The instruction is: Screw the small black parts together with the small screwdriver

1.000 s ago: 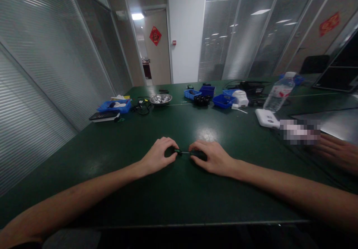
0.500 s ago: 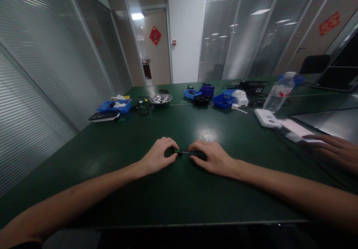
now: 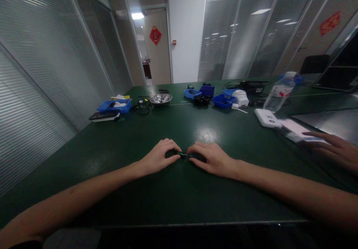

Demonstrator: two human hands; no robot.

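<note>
Low over the middle of the green table [image 3: 140, 200], my left hand [image 3: 159, 155] pinches a small black and green part [image 3: 181, 153] between thumb and fingertips. Facing it, my right hand [image 3: 216, 158] is closed around what looks like a small screwdriver [image 3: 198, 156] with a dark handle. Its thin metal shaft points left and meets the part. Fingers hide much of both things, and the part is too small to make out in detail.
At the right, a co-worker's hand [image 3: 335, 147] lies over a phone [image 3: 295, 127]. Beyond are a white device [image 3: 267, 117], a water bottle [image 3: 279, 92], blue bins [image 3: 223, 100], a metal bowl [image 3: 161, 99] and a blue tray [image 3: 123, 107] at the left.
My left hand has shifted slightly right with the small part. The gap between my hands is narrower, and less of the shaft shows. The co-worker's hand has moved a little.
</note>
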